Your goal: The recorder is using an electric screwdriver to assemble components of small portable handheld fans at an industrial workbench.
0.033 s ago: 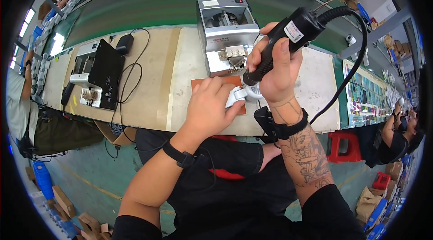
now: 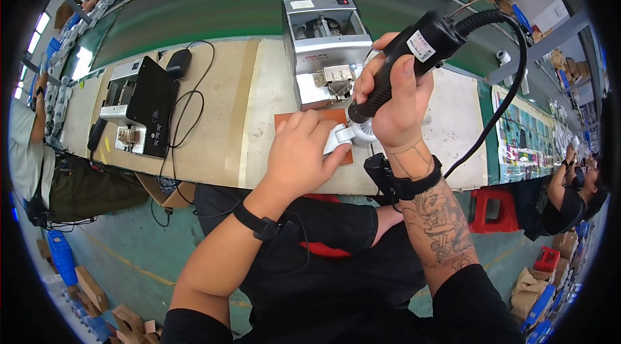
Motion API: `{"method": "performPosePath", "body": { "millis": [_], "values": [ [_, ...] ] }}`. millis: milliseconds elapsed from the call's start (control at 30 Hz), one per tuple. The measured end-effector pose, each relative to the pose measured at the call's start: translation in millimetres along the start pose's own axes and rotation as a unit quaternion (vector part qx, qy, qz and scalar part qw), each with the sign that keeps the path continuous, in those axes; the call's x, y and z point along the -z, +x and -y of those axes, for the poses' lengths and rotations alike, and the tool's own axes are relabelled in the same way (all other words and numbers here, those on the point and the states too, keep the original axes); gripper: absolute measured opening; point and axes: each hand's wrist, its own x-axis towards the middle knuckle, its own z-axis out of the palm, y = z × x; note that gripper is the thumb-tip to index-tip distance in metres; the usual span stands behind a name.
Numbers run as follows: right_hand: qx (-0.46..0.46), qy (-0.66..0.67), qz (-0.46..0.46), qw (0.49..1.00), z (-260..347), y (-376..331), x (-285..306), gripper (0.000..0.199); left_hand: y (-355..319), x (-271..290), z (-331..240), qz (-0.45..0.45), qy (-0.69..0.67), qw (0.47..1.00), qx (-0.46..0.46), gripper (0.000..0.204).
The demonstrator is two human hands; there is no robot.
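My right hand [image 2: 402, 101] is wrapped round a black corded electric screwdriver [image 2: 424, 40], held tilted with its nose pointing down and left. Below that nose lies a white plastic piece [image 2: 343, 135] with a round ribbed part at its right, like a small fan; its full shape is hidden by my hands. My left hand [image 2: 299, 150] holds the white piece from the left, with the thumb along its near side. Both rest over a reddish-brown mat [image 2: 283, 118] on the bench. Whether the screwdriver's tip touches the piece cannot be made out.
A silver screw feeder [image 2: 326, 53] stands just beyond the mat. Another, black-sided feeder [image 2: 155, 108] with loose cables is at the left. The screwdriver's black cord [image 2: 503, 101] loops down at the right. Behind runs a green conveyor [image 2: 213, 11]. A red stool [image 2: 491, 211] and other people are nearby.
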Motion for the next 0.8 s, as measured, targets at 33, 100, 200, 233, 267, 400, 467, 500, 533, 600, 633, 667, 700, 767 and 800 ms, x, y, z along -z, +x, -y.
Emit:
{"method": "performPosePath", "body": {
  "millis": [33,100,200,233,267,400,467,500,533,600,633,667,700,767,800],
  "values": [
    [0.002,0.003,0.001,1.000,-1,0,0,0.045,0,0,0,0.001,0.000,1.000,0.000,0.037],
    [0.005,0.006,0.003,1.000,-3,-1,0,0.044,0,0,0,0.004,-0.002,1.000,0.004,0.037],
    [0.005,-0.073,0.002,0.997,-8,-4,-2,0.059,1,2,0,0.009,0.002,1.000,0.005,0.038],
    [0.000,-0.077,0.006,0.997,-11,-6,-2,0.060,1,2,1,0.009,0.003,1.000,0.005,0.038],
    [-0.004,-0.081,0.010,0.997,-12,-8,-3,0.061,1,2,1,0.012,0.005,1.000,0.005,0.038],
    [-0.009,-0.075,0.040,0.996,-13,-9,0,0.066,1,1,3,0.013,0.007,1.000,-0.002,0.042],
    [-0.028,-0.052,0.029,0.998,-13,-13,-3,0.070,0,3,2,0.016,0.007,1.000,0.000,0.043],
    [-0.020,-0.057,0.032,0.998,-16,-15,-2,0.072,0,3,1,0.019,0.006,1.000,0.004,0.044],
    [-0.012,-0.062,0.035,0.997,-19,-16,-1,0.074,1,3,1,0.016,0.008,1.000,0.003,0.044],
    [-0.006,-0.058,0.028,0.998,-19,-18,-2,0.075,1,3,1,0.021,0.002,1.000,-0.008,0.045],
    [-0.009,-0.058,0.031,0.998,-18,-17,-3,0.075,1,2,2,0.019,0.003,1.000,-0.007,0.045],
    [-0.013,-0.059,0.034,0.998,-17,-17,-4,0.076,0,1,2,0.011,0.000,1.000,-0.009,0.044],
    [-0.031,-0.046,0.036,0.998,-17,-14,-5,0.076,0,0,3,0.003,-0.004,1.000,-0.011,0.044],
    [-0.010,-0.021,0.043,0.999,-11,-3,-2,0.066,-2,1,4,0.014,-0.001,1.000,-0.001,0.043],
    [0.018,0.024,0.032,0.999,-11,4,-4,0.059,-3,1,5,0.025,0.003,1.000,0.011,0.042]
  ]
}}
